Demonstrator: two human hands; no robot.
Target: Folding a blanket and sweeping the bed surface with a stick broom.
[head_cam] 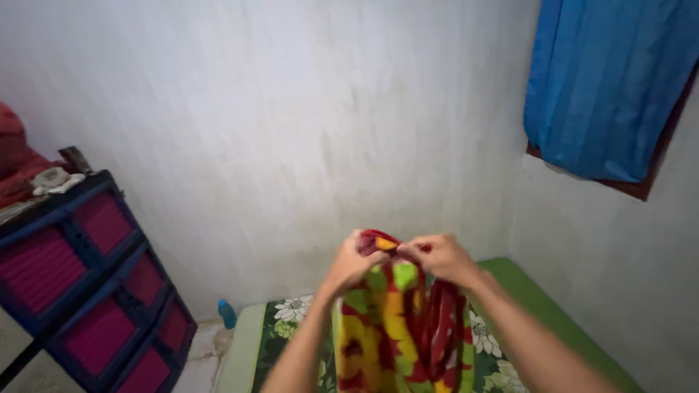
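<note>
The left hand (pixel 354 263) is closed in a pinch on the top edge of a bright blanket (pixel 397 320), red and yellow with patches of green, and the right hand (pixel 440 256) is pinched shut on the same edge just beside it, so close that the knuckles almost meet. Both arms are raised in front of the chest, and the cloth hangs down from the two grips in loose folds, its lower part dropping out of sight at the bottom of the view. As I judge it, the step in hand is finding and gathering a corner or hem, with the fabric held up off the bed; whether the fingers hold one layer or two bunched together I cannot make out, since the folds cover them. The next move would seem to call for the hands to draw apart along the edge while keeping their pinch, so the cloth spreads flat instead of twisting. Below the hanging cloth lies a mattress (pixel 524 291) with a green border and a white flower print. Against the pale wall (pixel 291 131) to the left stands a dark blue drawer unit (pixel 87 291) with pink fronts, a small blue bottle (pixel 227 314) on the floor near its foot. Up to the right a blue curtain (pixel 604 87) covers a window.
</note>
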